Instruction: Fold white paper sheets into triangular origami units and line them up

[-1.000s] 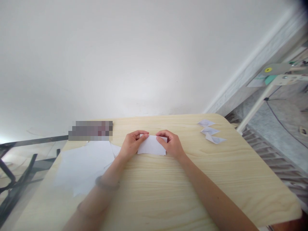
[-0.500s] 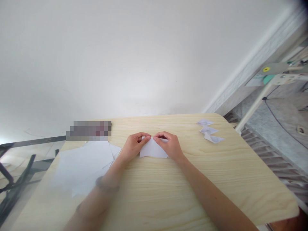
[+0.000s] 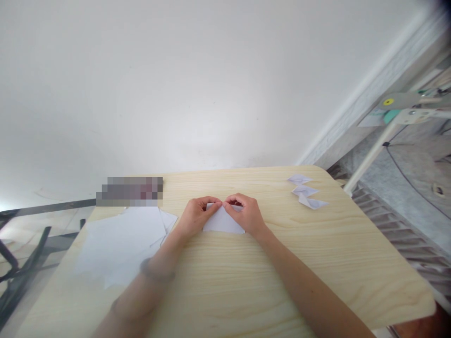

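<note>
A folded piece of white paper (image 3: pixel 224 222) lies at the middle of the table, its wide straight edge toward me. My left hand (image 3: pixel 198 213) pinches its top from the left, thumb and forefinger together. From the right, my right hand (image 3: pixel 245 212) pinches the same top edge, and the fingertips of both hands nearly meet there. Parts of the paper's left and right sides are hidden behind my thumbs and fingers.
Loose sheets of white paper (image 3: pixel 120 239) are spread at the left of the wooden table (image 3: pixel 225 291). Three folded paper boats (image 3: pixel 306 190) stand at the back right. A blurred-out object (image 3: pixel 134 190) sits at the back left, near the wall (image 3: pixel 211 94).
The paper's near edge has come down slightly and looks flatter and straighter. Both hands have stayed nearly in place, their fingertips a little lower and closer together.
</note>
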`<action>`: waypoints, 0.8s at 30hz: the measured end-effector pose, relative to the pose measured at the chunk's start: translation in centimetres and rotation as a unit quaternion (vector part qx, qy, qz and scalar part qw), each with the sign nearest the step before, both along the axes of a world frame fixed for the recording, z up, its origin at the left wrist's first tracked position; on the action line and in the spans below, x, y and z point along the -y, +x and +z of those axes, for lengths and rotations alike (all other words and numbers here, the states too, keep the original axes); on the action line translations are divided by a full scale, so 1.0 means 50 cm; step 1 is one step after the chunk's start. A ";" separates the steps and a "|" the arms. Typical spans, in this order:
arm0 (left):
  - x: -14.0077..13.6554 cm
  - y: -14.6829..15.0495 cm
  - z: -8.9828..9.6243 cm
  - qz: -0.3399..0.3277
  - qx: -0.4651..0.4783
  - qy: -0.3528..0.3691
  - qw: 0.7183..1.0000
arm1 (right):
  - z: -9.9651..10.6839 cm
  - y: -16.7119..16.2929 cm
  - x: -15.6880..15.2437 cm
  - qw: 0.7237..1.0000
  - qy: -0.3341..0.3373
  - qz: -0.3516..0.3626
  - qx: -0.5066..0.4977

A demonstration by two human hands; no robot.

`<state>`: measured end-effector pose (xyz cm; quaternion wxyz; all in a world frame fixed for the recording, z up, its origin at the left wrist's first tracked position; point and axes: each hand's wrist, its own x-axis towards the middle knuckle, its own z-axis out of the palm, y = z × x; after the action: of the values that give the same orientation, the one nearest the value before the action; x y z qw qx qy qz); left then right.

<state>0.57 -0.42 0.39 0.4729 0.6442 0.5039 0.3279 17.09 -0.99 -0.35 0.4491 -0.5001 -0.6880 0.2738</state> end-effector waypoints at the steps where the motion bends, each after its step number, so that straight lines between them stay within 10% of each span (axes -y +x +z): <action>1: 0.001 0.000 0.001 -0.003 -0.001 0.000 1.000 | -0.001 0.000 0.000 1.000 0.001 0.001 0.003; 24: -0.017 -0.018 0.005 0.100 0.030 -0.001 0.995 | 0.006 0.073 -0.019 0.995 -0.075 0.064 0.017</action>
<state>-0.35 0.42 0.62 0.4536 0.5800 0.5517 0.3917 20.72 -0.03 -0.07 0.3802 -0.4920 -0.7037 0.3439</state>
